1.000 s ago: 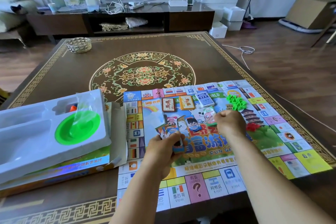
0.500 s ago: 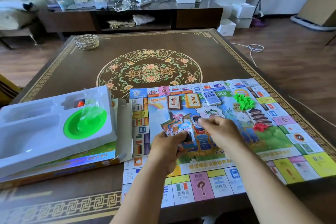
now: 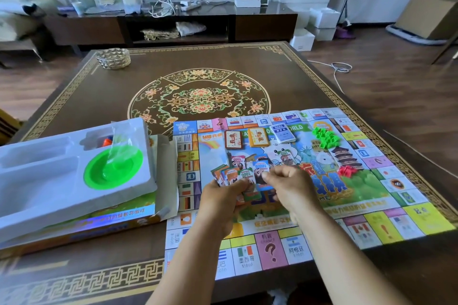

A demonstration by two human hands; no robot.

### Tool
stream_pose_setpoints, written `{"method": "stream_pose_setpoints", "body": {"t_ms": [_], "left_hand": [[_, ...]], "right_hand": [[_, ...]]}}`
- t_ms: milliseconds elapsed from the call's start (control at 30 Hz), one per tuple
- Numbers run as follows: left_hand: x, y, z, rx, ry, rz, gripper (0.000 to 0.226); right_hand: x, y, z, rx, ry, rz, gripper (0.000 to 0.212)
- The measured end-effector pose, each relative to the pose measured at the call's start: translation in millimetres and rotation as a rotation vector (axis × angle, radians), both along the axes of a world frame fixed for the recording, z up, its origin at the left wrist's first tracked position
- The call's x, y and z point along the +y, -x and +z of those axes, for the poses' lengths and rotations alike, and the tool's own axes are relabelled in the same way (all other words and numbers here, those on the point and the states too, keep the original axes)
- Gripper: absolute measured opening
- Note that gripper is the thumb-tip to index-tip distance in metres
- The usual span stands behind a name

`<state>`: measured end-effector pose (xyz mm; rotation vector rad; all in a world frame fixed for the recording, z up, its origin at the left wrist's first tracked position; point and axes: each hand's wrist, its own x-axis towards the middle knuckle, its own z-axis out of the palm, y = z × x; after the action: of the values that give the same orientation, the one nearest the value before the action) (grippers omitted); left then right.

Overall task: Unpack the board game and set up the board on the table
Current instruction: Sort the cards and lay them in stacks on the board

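Since a moment ago our right hand (image 3: 288, 187) has come back from the green pieces and now pinches the blue note at the front of the fanned stack of paper play money (image 3: 244, 176), which our left hand (image 3: 223, 202) grips from below. We hold the fan over the middle of the colourful unfolded paper game board (image 3: 386, 220), lying flat on the dark brown patterned table (image 3: 198, 62). At twelve o'clock from the fan sit three small card decks (image 3: 257, 137); at two o'clock, green plastic houses (image 3: 324, 135). At nine o'clock a white moulded plastic tray (image 3: 37, 181) rests on the game box (image 3: 99, 223).
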<state>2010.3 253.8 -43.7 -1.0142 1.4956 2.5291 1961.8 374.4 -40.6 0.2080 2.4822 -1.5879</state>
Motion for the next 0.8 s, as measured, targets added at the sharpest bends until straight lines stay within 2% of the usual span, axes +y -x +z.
{"method": "stream_pose_setpoints", "body": {"t_ms": [167,233,333,433,500,533,633,733,800], "left_hand": [[0,4,1,0.008,0.006,0.023,0.012],[-1,6,0,0.004,0.014,0.019,0.012],[-3,8,-3,0.013,0.041,0.015,0.012],[-4,11,-6,0.008,0.056,0.025,0.014],[-4,11,-7,0.001,0.053,0.039,0.019],[-4,12,-7,0.001,0.050,0.044,0.021],[0,15,-8,0.015,0.040,0.044,0.024],[8,17,-8,0.027,0.004,0.002,0.018],[15,17,-6,0.030,-0.029,-0.026,0.012]], "right_hand": [[-6,40,-1,0.093,-0.321,-0.014,0.018],[-13,50,-5,0.097,-0.408,0.002,0.023],[-20,56,-17,0.107,-0.547,0.014,0.016],[-20,55,-22,0.171,-0.657,-0.015,0.020],[-17,48,-16,0.186,-0.575,0.003,0.022],[-15,43,-12,0.152,-0.447,0.033,0.025],[-8,19,4,-0.110,0.005,0.153,0.039],[2,7,3,-0.143,0.105,0.160,0.015],[8,7,1,-0.114,0.099,0.105,0.011]]}}
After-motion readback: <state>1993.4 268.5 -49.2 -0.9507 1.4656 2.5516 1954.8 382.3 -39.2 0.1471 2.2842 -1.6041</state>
